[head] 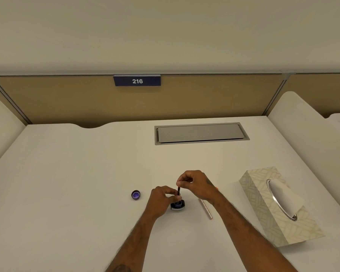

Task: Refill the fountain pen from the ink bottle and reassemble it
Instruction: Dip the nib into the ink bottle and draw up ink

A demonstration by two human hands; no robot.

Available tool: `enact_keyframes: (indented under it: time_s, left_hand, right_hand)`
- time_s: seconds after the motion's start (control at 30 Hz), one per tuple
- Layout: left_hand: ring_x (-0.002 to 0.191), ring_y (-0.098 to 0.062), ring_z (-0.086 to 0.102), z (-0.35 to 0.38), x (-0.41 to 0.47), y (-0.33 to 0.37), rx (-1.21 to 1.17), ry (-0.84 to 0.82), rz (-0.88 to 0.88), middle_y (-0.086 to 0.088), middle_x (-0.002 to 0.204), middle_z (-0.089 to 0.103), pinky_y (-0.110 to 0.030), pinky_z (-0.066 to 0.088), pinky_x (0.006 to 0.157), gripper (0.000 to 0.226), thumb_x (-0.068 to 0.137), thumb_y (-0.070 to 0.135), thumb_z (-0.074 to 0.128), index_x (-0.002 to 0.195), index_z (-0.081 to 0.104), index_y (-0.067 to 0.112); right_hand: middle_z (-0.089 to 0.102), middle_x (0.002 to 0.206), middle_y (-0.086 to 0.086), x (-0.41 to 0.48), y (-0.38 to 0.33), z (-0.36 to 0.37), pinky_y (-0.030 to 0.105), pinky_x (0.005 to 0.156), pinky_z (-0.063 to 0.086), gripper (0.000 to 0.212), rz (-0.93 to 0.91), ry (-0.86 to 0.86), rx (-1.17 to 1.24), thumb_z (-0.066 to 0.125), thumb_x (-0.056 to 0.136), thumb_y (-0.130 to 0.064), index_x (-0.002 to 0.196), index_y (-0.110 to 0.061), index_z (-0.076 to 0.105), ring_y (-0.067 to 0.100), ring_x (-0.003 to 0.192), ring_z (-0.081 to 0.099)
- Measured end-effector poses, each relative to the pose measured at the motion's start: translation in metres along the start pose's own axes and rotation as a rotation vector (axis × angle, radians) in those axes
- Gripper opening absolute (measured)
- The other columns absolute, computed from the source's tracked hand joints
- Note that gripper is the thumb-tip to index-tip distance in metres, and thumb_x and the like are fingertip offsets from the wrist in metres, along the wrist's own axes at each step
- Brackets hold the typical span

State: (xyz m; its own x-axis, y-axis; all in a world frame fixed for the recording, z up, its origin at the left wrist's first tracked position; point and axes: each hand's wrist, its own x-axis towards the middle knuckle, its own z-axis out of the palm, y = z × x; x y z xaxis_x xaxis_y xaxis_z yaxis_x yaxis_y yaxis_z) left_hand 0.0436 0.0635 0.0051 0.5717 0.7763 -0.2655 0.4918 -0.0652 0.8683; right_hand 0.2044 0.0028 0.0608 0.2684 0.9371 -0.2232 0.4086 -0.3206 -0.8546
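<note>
A small dark ink bottle [177,205] stands open on the white desk. A thin dark pen section with its converter [178,191] stands upright with its lower end in the bottle's mouth. My left hand [161,200] pinches the lower part of that section just above the bottle. My right hand [195,183] pinches its top end between thumb and fingers. The bottle's cap [135,194] lies upside down to the left, its inside purple. A rose-gold pen barrel [205,208] lies on the desk to the right of the bottle, partly under my right wrist.
A patterned tissue box [277,207] with a tissue sticking out sits at the right. A grey cable hatch [200,133] is set into the desk farther back. A divider panel with a "216" sign [137,81] stands behind the desk.
</note>
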Motion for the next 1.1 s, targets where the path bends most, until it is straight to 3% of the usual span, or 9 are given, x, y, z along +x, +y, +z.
enact_keyframes:
  time_s: [0.3, 0.43, 0.57, 0.73, 0.9, 1.1]
  left_hand:
    - [0.092, -0.012, 0.065, -0.0009, 0.0015, -0.0002, -0.002, -0.002, 0.005, 0.002, 0.101, 0.074, -0.016, 0.042, 0.077, 0.024, 0.078, 0.032, 0.077, 0.096, 0.078, 0.016]
    - [0.093, -0.013, 0.066, -0.0013, 0.0025, -0.0002, -0.015, -0.005, 0.005, 0.002, 0.101, 0.075, -0.016, 0.042, 0.078, 0.023, 0.078, 0.031, 0.078, 0.096, 0.078, 0.015]
    - [0.092, -0.012, 0.066, 0.0, 0.0027, -0.0007, -0.018, -0.006, 0.008, 0.002, 0.1, 0.074, -0.014, 0.041, 0.076, 0.024, 0.078, 0.031, 0.078, 0.096, 0.078, 0.015]
    - [0.091, -0.012, 0.066, 0.0003, 0.0025, -0.0014, -0.003, 0.005, 0.013, 0.002, 0.1, 0.075, -0.017, 0.043, 0.078, 0.023, 0.078, 0.031, 0.078, 0.094, 0.078, 0.016]
    - [0.089, -0.012, 0.066, -0.0006, 0.0031, -0.0005, 0.003, 0.017, 0.024, 0.002, 0.098, 0.075, -0.015, 0.042, 0.075, 0.022, 0.077, 0.03, 0.079, 0.093, 0.079, 0.015]
    - [0.087, -0.009, 0.066, -0.0005, 0.0035, 0.001, -0.004, 0.012, 0.03, 0.007, 0.092, 0.073, -0.017, 0.043, 0.076, 0.019, 0.078, 0.029, 0.078, 0.091, 0.079, 0.016]
  right_hand:
    - [0.075, 0.093, 0.0, 0.0003, -0.0019, 0.0003, 0.027, 0.084, 0.056, 0.013, 0.006, -0.002, 0.053, 0.074, 0.084, -0.02, 0.094, -0.013, 0.073, 0.013, 0.089, 0.069]
    - [0.074, 0.105, -0.002, -0.0022, -0.0041, -0.0034, 0.015, 0.084, 0.05, 0.02, -0.009, -0.021, 0.061, 0.069, 0.088, -0.021, 0.107, -0.017, 0.073, 0.008, 0.1, 0.067]
    - [0.075, 0.103, 0.0, -0.0014, -0.0041, -0.0035, 0.011, 0.079, 0.046, 0.016, -0.007, -0.013, 0.028, 0.067, 0.09, -0.018, 0.103, -0.013, 0.075, 0.008, 0.097, 0.067]
    - [0.075, 0.099, 0.001, 0.0019, -0.0027, 0.0, 0.017, 0.081, 0.048, 0.014, 0.001, 0.023, -0.001, 0.069, 0.088, -0.019, 0.098, -0.011, 0.076, 0.012, 0.095, 0.067]
    - [0.075, 0.097, 0.002, 0.0038, -0.0039, 0.0042, 0.011, 0.075, 0.045, 0.011, -0.012, 0.067, -0.031, 0.07, 0.087, -0.018, 0.094, -0.011, 0.075, 0.01, 0.089, 0.065]
    - [0.075, 0.098, 0.005, 0.0049, -0.0056, 0.0056, 0.015, 0.078, 0.047, 0.012, -0.021, 0.087, -0.044, 0.07, 0.087, -0.017, 0.094, -0.008, 0.075, 0.015, 0.093, 0.066]
